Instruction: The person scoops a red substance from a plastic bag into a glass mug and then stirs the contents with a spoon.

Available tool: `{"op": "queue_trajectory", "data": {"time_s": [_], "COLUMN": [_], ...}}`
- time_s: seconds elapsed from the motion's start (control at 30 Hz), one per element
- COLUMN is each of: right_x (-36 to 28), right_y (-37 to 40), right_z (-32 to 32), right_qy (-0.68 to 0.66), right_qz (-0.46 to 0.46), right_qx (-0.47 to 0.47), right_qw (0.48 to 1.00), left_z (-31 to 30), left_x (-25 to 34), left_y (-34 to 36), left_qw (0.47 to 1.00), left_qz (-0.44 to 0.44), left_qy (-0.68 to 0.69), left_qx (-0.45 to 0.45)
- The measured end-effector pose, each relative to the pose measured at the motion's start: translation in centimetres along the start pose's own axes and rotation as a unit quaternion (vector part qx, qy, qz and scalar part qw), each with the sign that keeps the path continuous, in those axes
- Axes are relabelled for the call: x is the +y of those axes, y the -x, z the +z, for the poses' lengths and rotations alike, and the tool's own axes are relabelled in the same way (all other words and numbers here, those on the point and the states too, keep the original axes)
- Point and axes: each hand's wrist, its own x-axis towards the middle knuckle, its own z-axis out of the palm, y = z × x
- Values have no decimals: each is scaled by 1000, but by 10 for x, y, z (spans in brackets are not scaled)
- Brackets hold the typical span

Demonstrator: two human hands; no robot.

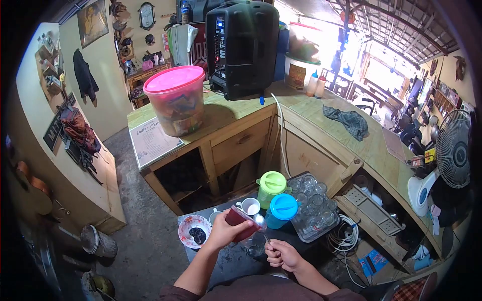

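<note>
My left hand [227,234] is closed around a dark red pouch [237,216], tilted with its top toward the right. My right hand [282,255] grips the handle of a metal spoon [265,235], whose bowl is right at the mouth of the pouch. Just beyond the pouch stands a white mug [250,205]. A clear glass [256,248] sits below the spoon, partly hidden by my right hand. To the left, a patterned bowl [187,235] holds something dark.
A green-lidded pitcher [272,184] and a blue-lidded pitcher [282,207] stand beside a tray [317,236] of upturned glasses. On the wooden counter [241,116] are a pink-lidded tub [175,100], a black speaker [246,50] and a cloth [346,120]. A fan [453,145] stands at right.
</note>
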Motion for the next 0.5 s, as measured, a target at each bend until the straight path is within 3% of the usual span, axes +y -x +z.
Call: {"op": "queue_trajectory", "data": {"time_s": [0.5], "right_x": [-4], "right_y": [6], "right_z": [-3], "right_qy": [6], "right_qz": [16], "right_qx": [-14], "right_qw": [1000], "left_z": [-3], "left_x": [11], "left_y": [-9], "left_qw": [1000], "left_qz": [-9], "left_qy": [6], "left_qx": [11]}}
